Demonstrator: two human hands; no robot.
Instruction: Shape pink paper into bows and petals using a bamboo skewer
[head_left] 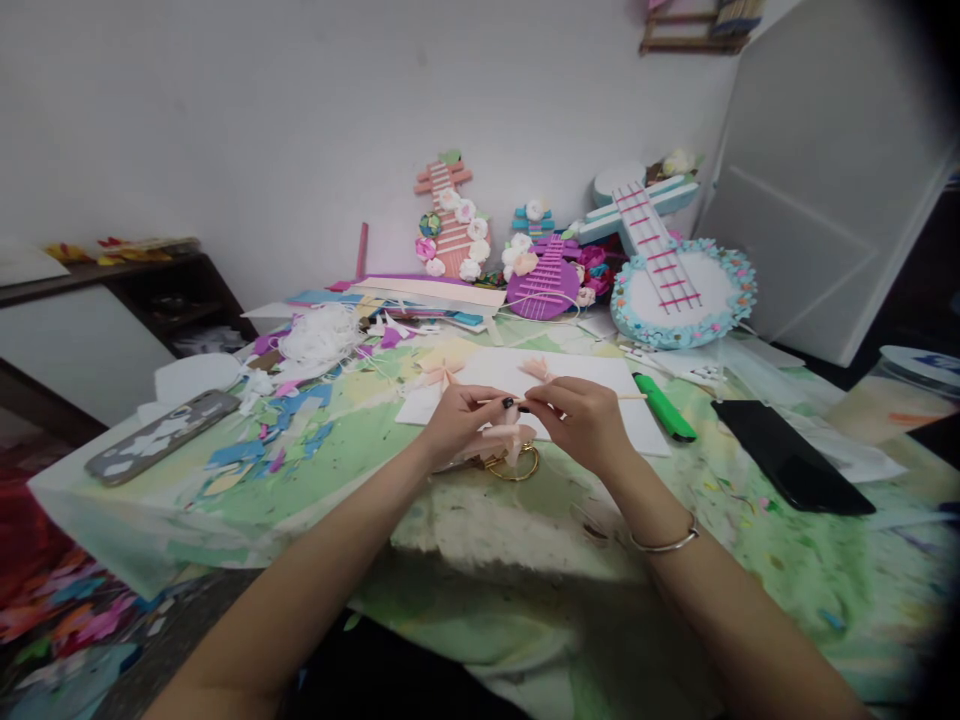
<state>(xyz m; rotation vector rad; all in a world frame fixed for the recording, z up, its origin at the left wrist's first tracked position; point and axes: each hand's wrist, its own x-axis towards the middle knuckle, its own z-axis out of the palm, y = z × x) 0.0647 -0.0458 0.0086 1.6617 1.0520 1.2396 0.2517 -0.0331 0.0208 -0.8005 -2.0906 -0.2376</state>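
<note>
Close together over the front of a white sheet (pixel 634 425), both hands hold a thin light stick (pixel 630 397). My left hand (pixel 469 420) pinches its left part, and a pale pink paper piece (pixel 504 436) hangs below those fingers. My right hand (pixel 581 418) is closed on the stick near its middle, with the stick's end sticking out to the right. Behind the hands lie two peach paper flowers (pixel 442 374) (pixel 537 370). Gold-handled scissors (pixel 516 462) rest just below the hands, partly hidden.
A green marker-like tool (pixel 664 407) and a black phone (pixel 791 455) lie right. At left are a grey phone case (pixel 161 437), paper scraps (pixel 289 430) and white string (pixel 315 337). Decorated instrument models (pixel 682 292) (pixel 452 235) (pixel 545 285) stand along the wall.
</note>
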